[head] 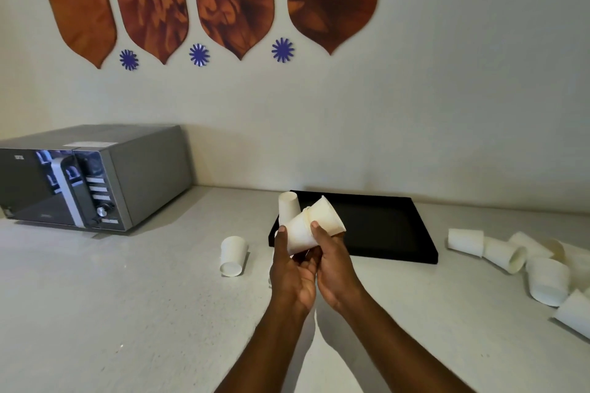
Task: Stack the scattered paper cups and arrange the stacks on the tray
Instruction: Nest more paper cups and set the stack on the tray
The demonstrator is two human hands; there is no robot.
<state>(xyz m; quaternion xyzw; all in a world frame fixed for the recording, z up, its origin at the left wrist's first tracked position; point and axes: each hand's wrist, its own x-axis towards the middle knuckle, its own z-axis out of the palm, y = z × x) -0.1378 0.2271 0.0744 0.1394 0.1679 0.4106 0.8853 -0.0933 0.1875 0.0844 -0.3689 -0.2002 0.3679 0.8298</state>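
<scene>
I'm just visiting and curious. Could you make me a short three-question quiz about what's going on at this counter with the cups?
1. True or false: the black tray already holds finished stacks.
2. Where do most loose cups lie? A) beside the microwave B) right of the tray C) on the tray
3. Fill in: the single cup left of the tray lies on its ____.

Key
1. False. No cups rest on its visible surface; the left hand and right hand hold cups above the counter.
2. B, the pile of cups.
3. Side.
</scene>
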